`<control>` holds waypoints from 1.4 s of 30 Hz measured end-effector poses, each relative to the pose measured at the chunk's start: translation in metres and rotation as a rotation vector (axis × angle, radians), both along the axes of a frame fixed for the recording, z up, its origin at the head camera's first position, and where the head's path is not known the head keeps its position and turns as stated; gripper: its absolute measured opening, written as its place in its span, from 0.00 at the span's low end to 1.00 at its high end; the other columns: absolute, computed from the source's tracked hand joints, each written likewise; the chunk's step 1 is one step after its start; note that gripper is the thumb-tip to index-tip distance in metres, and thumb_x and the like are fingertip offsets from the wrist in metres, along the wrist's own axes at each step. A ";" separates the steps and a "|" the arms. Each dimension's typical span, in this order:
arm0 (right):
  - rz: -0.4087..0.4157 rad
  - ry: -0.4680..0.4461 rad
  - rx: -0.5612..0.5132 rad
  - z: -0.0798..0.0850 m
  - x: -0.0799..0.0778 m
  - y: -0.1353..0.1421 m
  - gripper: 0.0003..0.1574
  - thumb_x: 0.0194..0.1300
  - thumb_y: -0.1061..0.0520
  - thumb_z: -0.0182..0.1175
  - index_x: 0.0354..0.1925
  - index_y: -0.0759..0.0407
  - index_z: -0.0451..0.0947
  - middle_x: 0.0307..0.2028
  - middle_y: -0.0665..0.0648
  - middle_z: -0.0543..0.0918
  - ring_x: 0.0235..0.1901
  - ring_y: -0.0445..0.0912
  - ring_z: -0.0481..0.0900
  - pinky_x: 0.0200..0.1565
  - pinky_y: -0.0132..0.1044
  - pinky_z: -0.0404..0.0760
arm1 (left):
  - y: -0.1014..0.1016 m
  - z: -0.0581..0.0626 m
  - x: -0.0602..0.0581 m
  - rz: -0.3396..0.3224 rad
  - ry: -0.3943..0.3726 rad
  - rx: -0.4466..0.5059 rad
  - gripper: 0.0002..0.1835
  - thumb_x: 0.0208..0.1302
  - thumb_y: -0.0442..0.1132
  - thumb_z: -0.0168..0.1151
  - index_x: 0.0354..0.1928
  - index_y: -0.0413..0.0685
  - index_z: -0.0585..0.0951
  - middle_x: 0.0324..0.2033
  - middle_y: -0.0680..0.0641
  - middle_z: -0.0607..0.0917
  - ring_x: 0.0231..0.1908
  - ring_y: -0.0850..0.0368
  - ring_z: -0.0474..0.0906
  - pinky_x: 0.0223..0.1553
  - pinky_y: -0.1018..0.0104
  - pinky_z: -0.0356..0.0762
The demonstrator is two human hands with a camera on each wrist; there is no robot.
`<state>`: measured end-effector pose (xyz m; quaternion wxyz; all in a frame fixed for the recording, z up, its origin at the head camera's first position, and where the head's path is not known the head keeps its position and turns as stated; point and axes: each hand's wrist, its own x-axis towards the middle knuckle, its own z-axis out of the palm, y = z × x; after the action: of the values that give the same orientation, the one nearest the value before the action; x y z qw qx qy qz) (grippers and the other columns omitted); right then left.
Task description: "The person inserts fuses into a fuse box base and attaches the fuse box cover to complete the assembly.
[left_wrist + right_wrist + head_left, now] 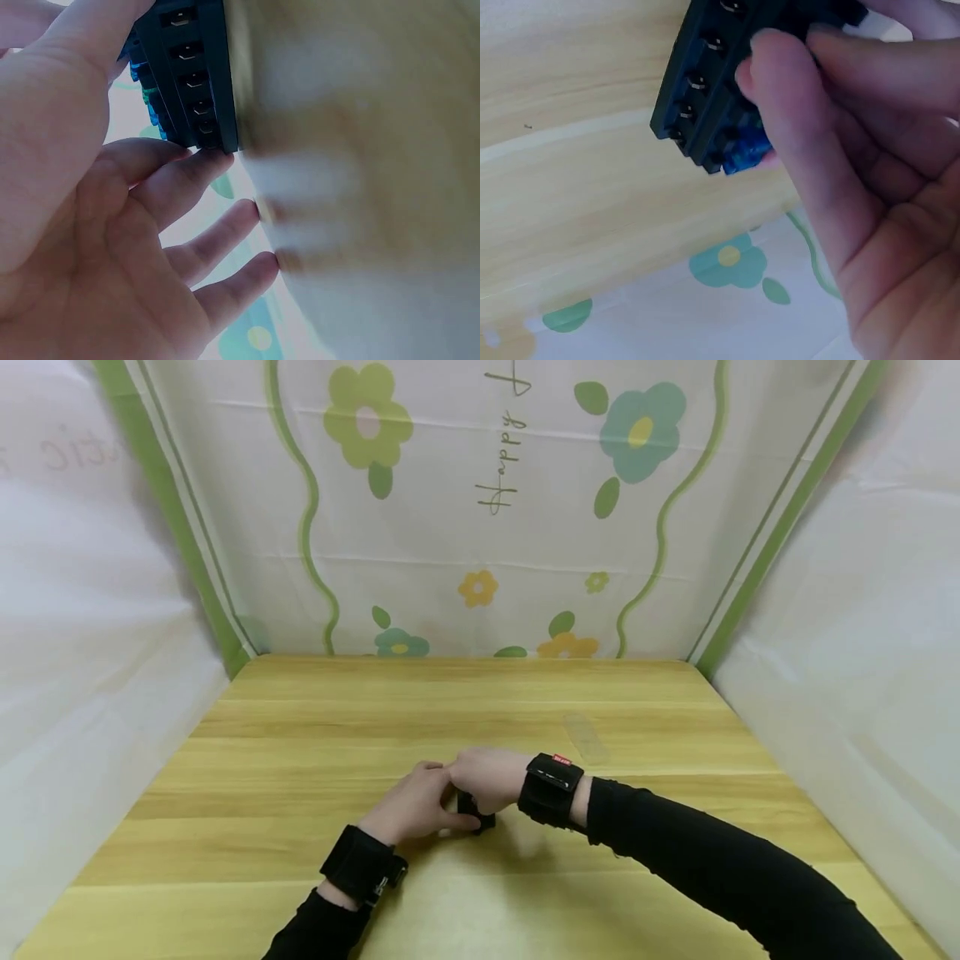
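A black fuse block (187,75) rests on the table, mostly covered by the two hands in the head view. Metal terminals line its side, and small blue and green fuses (744,150) run along its top. My left hand (412,806) holds the block steady, thumb on one side and fingertips (217,161) against its end. Its other fingers are spread and touch the tabletop. From above, my right hand (491,777) curls over the block, its thumb (787,82) and finger closed at the row of fuses. Whatever lies between those fingertips is hidden.
The wooden table (300,710) carries a faint clear strip (585,739) behind the right wrist. A white flowered cloth (450,527) hangs at the back, and plain white sheets (847,652) stand at both sides. Each wrist wears a black strap (551,789).
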<state>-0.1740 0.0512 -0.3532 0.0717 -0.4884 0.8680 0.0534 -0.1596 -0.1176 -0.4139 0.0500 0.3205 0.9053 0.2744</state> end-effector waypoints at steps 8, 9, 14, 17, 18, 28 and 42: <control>-0.070 -0.155 -0.002 0.013 -0.007 0.013 0.29 0.54 0.69 0.59 0.09 0.50 0.56 0.12 0.44 0.49 0.15 0.37 0.47 0.18 0.27 0.48 | 0.005 0.005 0.001 -0.015 0.009 -0.001 0.38 0.51 0.65 0.66 0.64 0.62 0.70 0.52 0.48 0.79 0.61 0.41 0.63 0.57 0.52 0.65; -0.070 -0.154 0.003 0.014 -0.007 0.013 0.29 0.53 0.70 0.58 0.09 0.50 0.56 0.12 0.44 0.49 0.15 0.37 0.47 0.18 0.27 0.48 | 0.005 0.005 0.000 -0.017 0.012 -0.005 0.39 0.52 0.65 0.66 0.65 0.62 0.69 0.51 0.48 0.79 0.61 0.41 0.63 0.57 0.52 0.65; -0.087 -0.133 -0.001 0.017 -0.006 0.012 0.28 0.51 0.70 0.59 0.08 0.50 0.57 0.12 0.43 0.50 0.15 0.36 0.48 0.17 0.26 0.48 | 0.006 0.005 -0.001 -0.020 0.029 -0.018 0.38 0.52 0.65 0.65 0.64 0.62 0.70 0.51 0.48 0.80 0.61 0.40 0.63 0.57 0.52 0.65; -0.101 -0.104 -0.014 0.017 -0.003 0.010 0.27 0.51 0.70 0.60 0.09 0.50 0.59 0.11 0.43 0.53 0.14 0.36 0.51 0.17 0.26 0.50 | 0.006 0.004 -0.002 -0.017 0.030 -0.010 0.35 0.51 0.65 0.66 0.60 0.62 0.72 0.51 0.48 0.80 0.60 0.40 0.64 0.57 0.53 0.65; -0.107 -0.096 -0.016 0.017 -0.002 0.009 0.26 0.52 0.69 0.60 0.10 0.50 0.60 0.11 0.43 0.53 0.14 0.36 0.51 0.17 0.26 0.51 | 0.006 0.004 -0.002 -0.015 0.031 -0.006 0.34 0.51 0.65 0.66 0.59 0.62 0.72 0.51 0.48 0.79 0.60 0.40 0.64 0.57 0.53 0.65; -0.068 -0.017 0.014 0.006 0.002 0.001 0.07 0.51 0.61 0.70 0.31 0.56 0.81 0.17 0.45 0.69 0.18 0.39 0.60 0.19 0.27 0.57 | 0.004 0.001 -0.002 0.012 -0.003 -0.001 0.35 0.50 0.65 0.67 0.59 0.58 0.76 0.52 0.50 0.78 0.61 0.42 0.63 0.58 0.56 0.64; 0.003 0.102 -0.078 -0.008 0.005 -0.001 0.14 0.51 0.47 0.72 0.33 0.53 0.81 0.19 0.43 0.69 0.18 0.37 0.63 0.22 0.25 0.60 | 0.002 0.000 0.000 -0.006 0.015 -0.007 0.28 0.51 0.62 0.67 0.51 0.58 0.80 0.44 0.55 0.81 0.58 0.42 0.66 0.57 0.57 0.64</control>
<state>-0.1688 0.0504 -0.3616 0.0082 -0.4887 0.8713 0.0445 -0.1600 -0.1157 -0.4135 0.0450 0.3253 0.9055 0.2686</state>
